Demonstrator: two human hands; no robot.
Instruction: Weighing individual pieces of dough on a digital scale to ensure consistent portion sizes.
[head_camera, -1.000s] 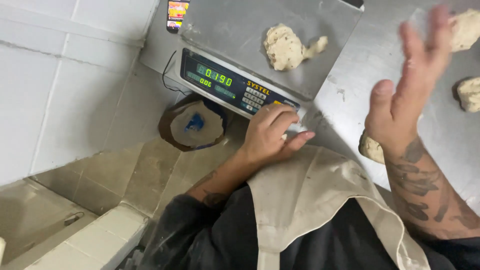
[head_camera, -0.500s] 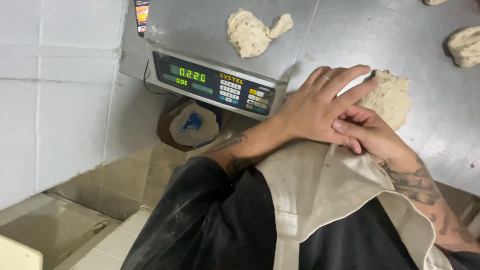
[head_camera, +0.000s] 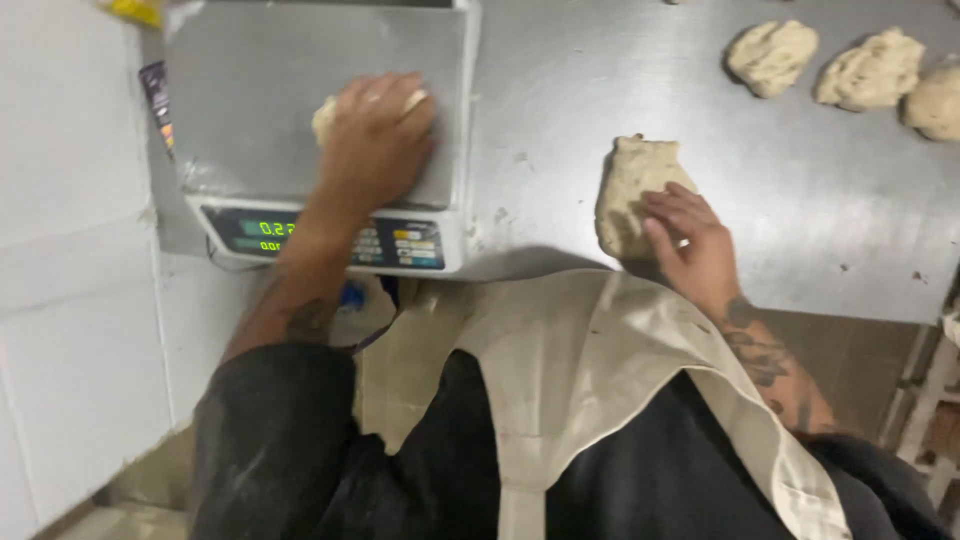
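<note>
Dim, soft (slightly blurred) overhead light.

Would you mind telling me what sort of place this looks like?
Probably a bakery or commercial kitchen: a digital scale sits on a steel worktable, portioned dough lumps line the top, and the person wears an apron.

Left arm stretched far ahead, my left hand (head_camera: 372, 135) palm down, fingers curled in loose grasp. Right forearm tattooed, bent in near my body, my right hand (head_camera: 692, 240) palm down, fingers spread flat, pressing.
</note>
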